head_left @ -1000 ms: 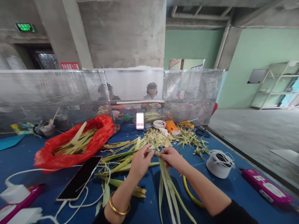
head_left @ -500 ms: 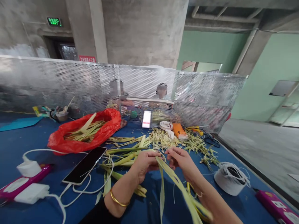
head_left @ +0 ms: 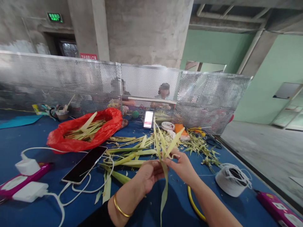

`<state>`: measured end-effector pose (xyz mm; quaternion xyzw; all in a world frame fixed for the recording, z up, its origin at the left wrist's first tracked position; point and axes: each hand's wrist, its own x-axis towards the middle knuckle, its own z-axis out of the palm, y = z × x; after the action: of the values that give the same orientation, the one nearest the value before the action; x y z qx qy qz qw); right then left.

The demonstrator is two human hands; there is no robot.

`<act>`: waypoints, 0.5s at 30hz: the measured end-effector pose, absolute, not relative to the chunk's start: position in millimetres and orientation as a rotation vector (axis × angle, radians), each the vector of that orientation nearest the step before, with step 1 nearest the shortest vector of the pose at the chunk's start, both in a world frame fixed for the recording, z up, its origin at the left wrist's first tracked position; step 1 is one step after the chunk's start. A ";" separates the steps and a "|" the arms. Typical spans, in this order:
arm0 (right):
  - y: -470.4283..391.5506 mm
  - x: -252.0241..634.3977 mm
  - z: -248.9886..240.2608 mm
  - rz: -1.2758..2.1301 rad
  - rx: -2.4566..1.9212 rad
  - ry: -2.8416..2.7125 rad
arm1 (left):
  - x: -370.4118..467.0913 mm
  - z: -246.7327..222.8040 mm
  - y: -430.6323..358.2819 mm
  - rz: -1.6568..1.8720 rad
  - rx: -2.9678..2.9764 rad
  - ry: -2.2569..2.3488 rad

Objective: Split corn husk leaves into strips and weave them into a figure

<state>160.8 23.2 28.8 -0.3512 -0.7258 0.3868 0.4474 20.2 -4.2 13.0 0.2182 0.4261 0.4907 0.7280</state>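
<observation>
Pale green-yellow corn husk strips (head_left: 165, 176) stand up in a fan above my right hand (head_left: 181, 165), and one long strip hangs down below it. The thumb and fingers of my right hand pinch the strips where they meet. My left hand (head_left: 151, 176), with a gold bangle at the wrist, is half turned palm up. Its thumb lies apart from the loosely curled fingers, whose tips reach the hanging strip; whether they touch it I cannot tell. More husks (head_left: 127, 160) lie on the blue table behind my left hand. A yellow hoop (head_left: 195, 206) is partly hidden by my right forearm.
A red plastic bag (head_left: 71, 145) of husks, a phone (head_left: 84, 165) with white cables and a purple power strip (head_left: 26, 181) lie left. Husk scraps (head_left: 201, 146) and a spool of white cord (head_left: 233, 179) are right. Behind a perforated metal screen (head_left: 146, 82) sit two people.
The husk strips, which trailed down over my right forearm, now point upward in my right hand. My left hand has loosened from the husk and turned palm up.
</observation>
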 end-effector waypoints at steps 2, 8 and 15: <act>21.5 160.1 30.6 0.943 -0.922 -1.706 | 22.1 16.4 -7.6 1.018 0.577 0.929; 21.8 158.3 30.5 1.181 -0.997 -1.379 | 25.1 24.8 -14.1 0.924 0.664 0.822; 21.5 164.0 27.3 0.597 -1.130 -1.534 | 19.1 22.4 -6.8 1.121 0.606 0.967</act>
<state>164.0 21.5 27.3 -0.4758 -0.6457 0.2512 0.5419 19.1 -6.8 22.4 0.2717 0.4334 0.5027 0.6968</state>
